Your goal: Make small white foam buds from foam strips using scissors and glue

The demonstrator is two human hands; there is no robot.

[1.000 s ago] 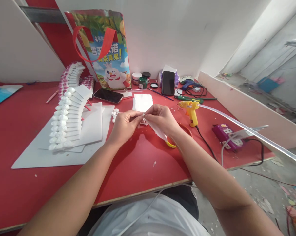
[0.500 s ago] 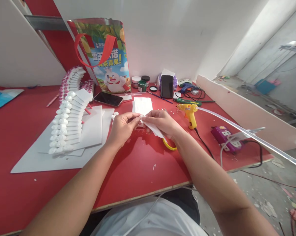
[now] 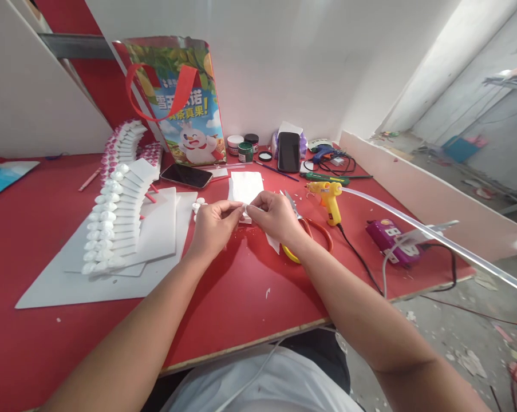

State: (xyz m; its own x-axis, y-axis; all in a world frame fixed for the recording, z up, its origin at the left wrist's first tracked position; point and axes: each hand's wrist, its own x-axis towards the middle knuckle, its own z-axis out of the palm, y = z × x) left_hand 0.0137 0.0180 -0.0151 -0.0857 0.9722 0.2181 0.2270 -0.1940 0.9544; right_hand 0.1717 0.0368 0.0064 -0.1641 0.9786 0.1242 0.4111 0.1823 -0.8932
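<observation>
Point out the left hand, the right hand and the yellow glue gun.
Left hand (image 3: 213,228): head view, on the back of the hand.
Right hand (image 3: 277,217): head view, on the back of the hand.
Yellow glue gun (image 3: 332,203): head view, on its handle.

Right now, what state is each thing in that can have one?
Left hand: pinching small white piece
Right hand: pinching same piece
Flat phone: face up, screen dark
Upright black device: leaning, front dark
Yellow glue gun: on its side, clear rod in back
Scissors: partly hidden, opening unclear
Shopping bag: standing upright
</observation>
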